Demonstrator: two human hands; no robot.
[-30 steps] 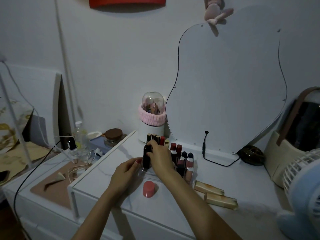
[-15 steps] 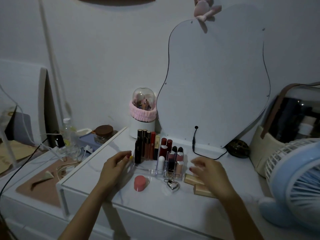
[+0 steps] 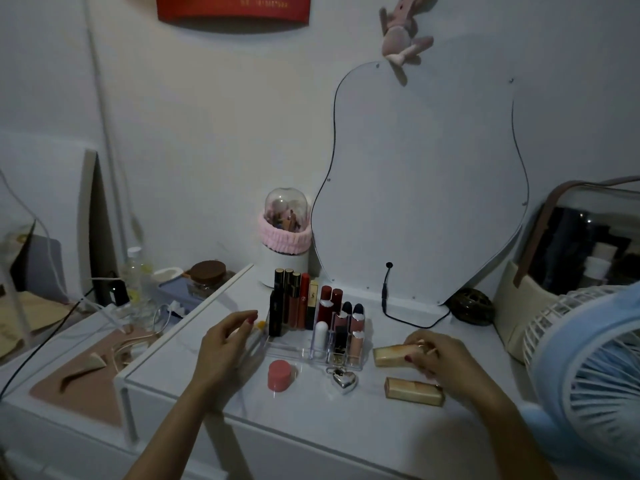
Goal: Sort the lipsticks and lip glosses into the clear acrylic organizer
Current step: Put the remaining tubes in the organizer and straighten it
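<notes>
The clear acrylic organizer (image 3: 294, 348) stands mid-table with several lipsticks and lip glosses (image 3: 301, 303) upright in its slots. My right hand (image 3: 440, 355) grips the right end of a gold lipstick tube (image 3: 391, 355) lying just right of the organizer. A second gold tube (image 3: 414, 391) lies on the table in front of it. My left hand (image 3: 225, 344) rests at the organizer's left edge, fingers apart, holding nothing. A pink round pot (image 3: 278, 375) and a silver heart charm (image 3: 343, 379) sit in front of the organizer.
A large curved mirror (image 3: 426, 188) leans on the wall behind, its cable (image 3: 388, 296) running onto the table. A white jar with a pink band (image 3: 285, 244) stands behind the organizer. A blue fan (image 3: 588, 372) crowds the right edge. A cluttered lower shelf (image 3: 104, 341) lies left.
My right hand let go of a black lipstick at the organizer, swung right and closed on the nearer-back gold tube. My left hand stayed at the organizer's left side.
</notes>
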